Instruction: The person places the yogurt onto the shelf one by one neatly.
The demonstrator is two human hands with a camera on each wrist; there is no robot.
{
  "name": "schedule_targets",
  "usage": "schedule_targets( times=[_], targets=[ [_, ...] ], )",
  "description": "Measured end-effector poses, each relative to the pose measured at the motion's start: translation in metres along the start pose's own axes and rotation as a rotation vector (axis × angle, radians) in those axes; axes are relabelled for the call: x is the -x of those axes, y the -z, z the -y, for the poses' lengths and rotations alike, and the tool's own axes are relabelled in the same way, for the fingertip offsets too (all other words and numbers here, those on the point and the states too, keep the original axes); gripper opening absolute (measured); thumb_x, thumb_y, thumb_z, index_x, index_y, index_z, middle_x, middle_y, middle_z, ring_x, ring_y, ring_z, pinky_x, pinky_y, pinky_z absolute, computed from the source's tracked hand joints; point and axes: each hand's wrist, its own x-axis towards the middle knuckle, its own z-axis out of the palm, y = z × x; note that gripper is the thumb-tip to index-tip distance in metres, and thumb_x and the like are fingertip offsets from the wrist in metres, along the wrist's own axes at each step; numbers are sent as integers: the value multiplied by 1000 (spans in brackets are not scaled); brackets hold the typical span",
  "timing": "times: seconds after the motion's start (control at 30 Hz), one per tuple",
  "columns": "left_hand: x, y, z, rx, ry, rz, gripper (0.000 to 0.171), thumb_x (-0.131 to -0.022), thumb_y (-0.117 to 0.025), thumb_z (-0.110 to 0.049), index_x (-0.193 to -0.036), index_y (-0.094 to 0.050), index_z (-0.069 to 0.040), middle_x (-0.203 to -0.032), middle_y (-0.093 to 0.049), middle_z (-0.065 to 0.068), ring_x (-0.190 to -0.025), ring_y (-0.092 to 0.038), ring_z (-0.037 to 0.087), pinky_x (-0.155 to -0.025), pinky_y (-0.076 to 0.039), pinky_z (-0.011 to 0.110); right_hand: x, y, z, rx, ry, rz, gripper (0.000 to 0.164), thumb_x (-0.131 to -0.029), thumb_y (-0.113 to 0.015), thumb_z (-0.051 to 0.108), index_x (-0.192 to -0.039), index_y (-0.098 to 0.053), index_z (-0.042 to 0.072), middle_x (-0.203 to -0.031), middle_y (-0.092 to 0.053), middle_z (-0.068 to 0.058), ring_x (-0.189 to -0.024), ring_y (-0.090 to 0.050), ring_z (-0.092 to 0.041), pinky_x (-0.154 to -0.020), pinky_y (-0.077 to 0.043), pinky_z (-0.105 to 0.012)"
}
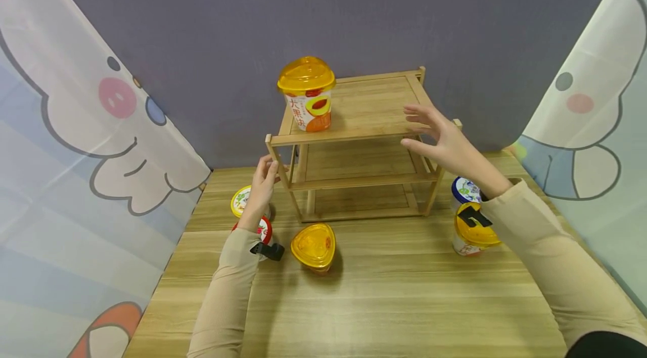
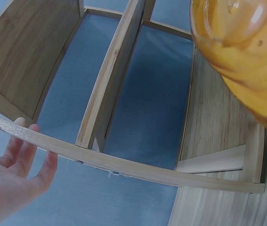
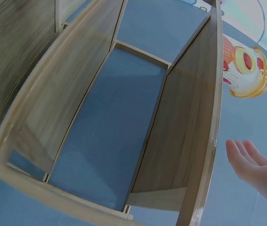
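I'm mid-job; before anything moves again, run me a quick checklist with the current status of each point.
1. Three-tier light-wood shelf standing upright: ok.
2. White fruit-printed cup with domed amber lid upright on the top tier: ok, at its left end.
3. Left hand at the shelf's left front post: ok, thumb and fingers around it.
4. Right hand off the shelf: ok, a gap shows in the right wrist view; it holds nothing.
5. Wood-grain table free of cups before the shelf: not ok, another amber-lidded cup stands there.
6. Beige right sleeve clear of the blue-lidded white tub: cannot tell.
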Motion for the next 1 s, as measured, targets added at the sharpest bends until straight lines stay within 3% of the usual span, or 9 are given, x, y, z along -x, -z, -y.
schedule_targets(
  times=[0.27,0.53,0.73,0.83,1.0],
  targets=[
    [1,1,-2,-15,2,-3,29,-97,-31,-13,-120,-35,5,-93,-48,1,-104,-42,43,-86,-36,41,21,3,0,89,-65,41,58,-85,-60,12,-135,-32,8,-134,-35,-13,-118,-38,-35,-92,-33,-49],
    [0,1,-1,-6,13,3,29,-97,-31,-12,-121,-35,5,-109,-41,34,-102,-43,38,-89,-35,43,40,9,0,158,-99,74,51,-85,-61,15,-131,-40,12,-133,-38,-10,-115,-40,-35,-91,-31,-54],
    [-1,0,0,-3,18,7,28,-97,-31,-12,-120,-36,4,-110,-40,34,-103,-43,39,-90,-34,45,56,12,-3,244,-147,105,47,-83,-62,19,-127,-45,16,-131,-41,-8,-114,-41,-33,-88,-33,-53],
    [-1,-1,1,-11,14,10,28,-97,-31,-13,-120,-36,4,-108,-41,31,-104,-42,41,-90,-34,46,64,16,-6,290,-110,119,48,-82,-64,18,-126,-46,12,-127,-43,-12,-111,-42,-37,-86,-33,-54],
    [-1,1,2,-23,10,2,28,-97,-32,-13,-120,-36,3,-103,-45,22,-104,-43,41,-89,-35,46,76,20,-17,356,-47,136,49,-80,-67,16,-124,-48,9,-122,-49,-11,-103,-48,-28,-82,-38,-44]
  ],
)
